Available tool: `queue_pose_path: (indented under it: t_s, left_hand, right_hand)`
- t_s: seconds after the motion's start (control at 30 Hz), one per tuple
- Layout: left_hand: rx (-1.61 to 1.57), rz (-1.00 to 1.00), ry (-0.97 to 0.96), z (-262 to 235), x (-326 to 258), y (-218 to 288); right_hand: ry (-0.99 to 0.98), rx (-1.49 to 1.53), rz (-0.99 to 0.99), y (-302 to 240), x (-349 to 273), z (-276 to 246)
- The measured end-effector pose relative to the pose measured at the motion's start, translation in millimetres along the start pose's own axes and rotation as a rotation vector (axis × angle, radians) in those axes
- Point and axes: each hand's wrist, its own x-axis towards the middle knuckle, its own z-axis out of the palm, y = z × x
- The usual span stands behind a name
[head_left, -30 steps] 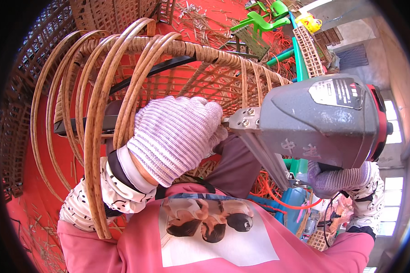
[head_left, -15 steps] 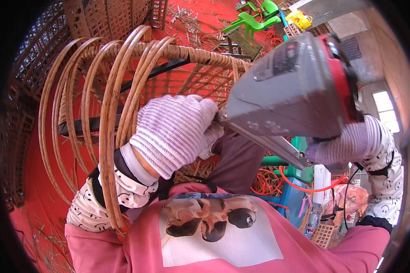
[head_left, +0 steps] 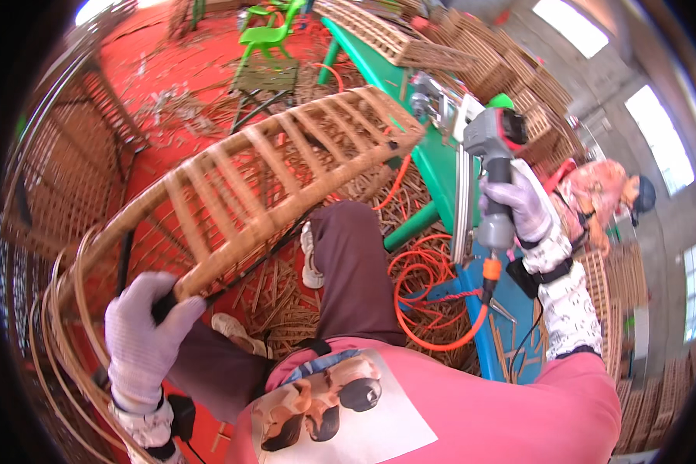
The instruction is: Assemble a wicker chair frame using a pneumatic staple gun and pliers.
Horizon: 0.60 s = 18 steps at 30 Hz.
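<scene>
Brown wicker frame (head_left: 305, 199), long and ladder-like, slants across the middle of the view, rising from the left hand (head_left: 148, 332) at lower left toward a green table (head_left: 439, 174). The gloved left hand curves thumb and fingers around the frame's near corner; whether they press on it, I cannot tell. The gloved right hand (head_left: 518, 203) wraps the handle of a grey power tool (head_left: 487, 138), held upright, with an orange hose (head_left: 443, 347) looping below.
</scene>
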Motion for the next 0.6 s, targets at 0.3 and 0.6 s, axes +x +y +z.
queue_pose_path:
  t_s: [0.3,0.6]
  left_hand:
    - [-0.052,-0.247,-0.145,4.5,-3.5,-14.5]
    - [-0.049,-0.23,-0.141,4.4,8.0,-35.8]
  right_hand:
    - [0.304,-0.824,0.067,207.5,105.1,-105.8]
    - [0.079,-0.864,0.85,188.9,-6.7,-222.6]
